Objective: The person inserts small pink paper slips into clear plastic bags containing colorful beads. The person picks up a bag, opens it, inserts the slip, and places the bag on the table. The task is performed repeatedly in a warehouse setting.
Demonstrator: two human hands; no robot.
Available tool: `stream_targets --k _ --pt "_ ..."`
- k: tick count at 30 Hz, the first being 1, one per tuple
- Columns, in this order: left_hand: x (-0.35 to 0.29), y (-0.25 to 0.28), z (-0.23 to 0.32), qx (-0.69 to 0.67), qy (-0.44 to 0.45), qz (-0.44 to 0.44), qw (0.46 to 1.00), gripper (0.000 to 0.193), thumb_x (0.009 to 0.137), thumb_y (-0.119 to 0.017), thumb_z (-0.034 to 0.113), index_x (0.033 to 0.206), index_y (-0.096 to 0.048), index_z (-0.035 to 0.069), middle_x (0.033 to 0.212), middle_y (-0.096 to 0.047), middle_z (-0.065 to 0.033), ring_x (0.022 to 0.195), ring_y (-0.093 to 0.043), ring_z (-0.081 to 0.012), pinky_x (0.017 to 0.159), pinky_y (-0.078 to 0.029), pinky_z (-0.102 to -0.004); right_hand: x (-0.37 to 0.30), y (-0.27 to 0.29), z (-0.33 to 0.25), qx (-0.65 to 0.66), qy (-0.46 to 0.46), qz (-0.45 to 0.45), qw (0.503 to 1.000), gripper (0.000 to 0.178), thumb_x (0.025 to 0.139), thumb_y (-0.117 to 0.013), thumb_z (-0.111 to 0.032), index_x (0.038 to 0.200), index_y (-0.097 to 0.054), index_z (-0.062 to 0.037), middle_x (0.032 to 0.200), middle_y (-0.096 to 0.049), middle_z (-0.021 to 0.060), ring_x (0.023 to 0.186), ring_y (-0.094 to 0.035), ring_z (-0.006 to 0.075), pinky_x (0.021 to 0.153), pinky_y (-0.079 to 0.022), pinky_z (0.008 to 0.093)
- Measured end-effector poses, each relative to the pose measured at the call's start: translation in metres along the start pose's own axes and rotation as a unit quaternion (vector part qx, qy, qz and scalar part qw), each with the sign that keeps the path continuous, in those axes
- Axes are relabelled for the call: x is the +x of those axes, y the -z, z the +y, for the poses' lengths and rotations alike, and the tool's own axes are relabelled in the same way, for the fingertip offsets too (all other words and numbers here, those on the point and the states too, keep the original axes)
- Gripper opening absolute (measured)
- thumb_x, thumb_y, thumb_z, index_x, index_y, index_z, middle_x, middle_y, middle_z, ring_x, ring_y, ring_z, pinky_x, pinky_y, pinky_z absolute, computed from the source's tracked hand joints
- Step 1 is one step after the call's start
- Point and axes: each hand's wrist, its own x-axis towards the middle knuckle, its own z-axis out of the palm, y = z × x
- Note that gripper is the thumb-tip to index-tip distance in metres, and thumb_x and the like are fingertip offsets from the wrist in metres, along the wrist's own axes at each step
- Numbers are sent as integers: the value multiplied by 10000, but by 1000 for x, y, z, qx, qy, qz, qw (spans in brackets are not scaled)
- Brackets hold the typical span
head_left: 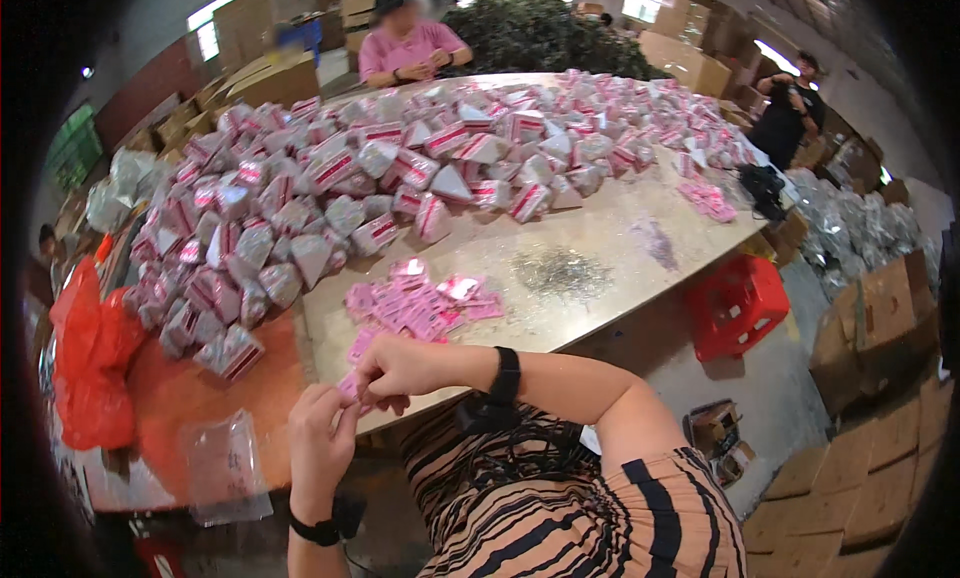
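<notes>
Tag, pink, sits between the two hands over the near edge of the table; from my remote post I see only slips of it past the fingers. Left hand: thumb and fingers closed in a pinch on it, palm toward the right. Right hand: knuckles up, fingers curled, tips pinched at the same tag; I cannot make out exactly where each tip presses. Black bands on both wrists. Just beyond the right hand I note a loose heap of pink tags; right of that, a scatter of thin bits, too small to tell. Behind, I log a broad bank of white-and-pink packs. Clear bag lies to the left, red bag farther out. Across the table, a co-worker in pink, hands together.
</notes>
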Motion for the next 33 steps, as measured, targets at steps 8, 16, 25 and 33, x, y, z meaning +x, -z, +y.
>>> stream_targets --k 8,16,25,33 --pt "-18 -3 -25 -372 249 -28 894 79 797 -639 32 779 -669 -39 740 -666 -50 710 -594 -105 663 -443 -247 -18 -28 -5 -501 353 99 784 145 774 -577 -99 872 -579 8 796 -596 135 721 -633 310 623 -510 390" --pt "17 -53 -6 -486 233 -116 834 85 810 -656 49 839 -674 -30 753 -669 -80 699 -638 -144 682 -523 -268 -81 3 -4 -672 313 113 661 119 766 -560 -113 829 -573 -13 775 -566 95 678 -609 227 584 -497 332" --pt "83 -118 50 -494 238 -206 811 115 814 -642 86 808 -677 -23 728 -670 -91 659 -655 -176 659 -538 -287 -153 63 12 -666 299 217 648 147 779 -556 -112 893 -571 -18 761 -543 67 688 -597 208 614 -495 311" --pt "139 -152 74 -318 135 -328 879 156 846 -652 143 841 -692 -8 710 -655 -49 668 -638 -129 631 -515 -268 -192 94 34 -426 257 344 796 106 770 -641 19 860 -605 -24 754 -598 138 634 -606 318 543 -484 385"
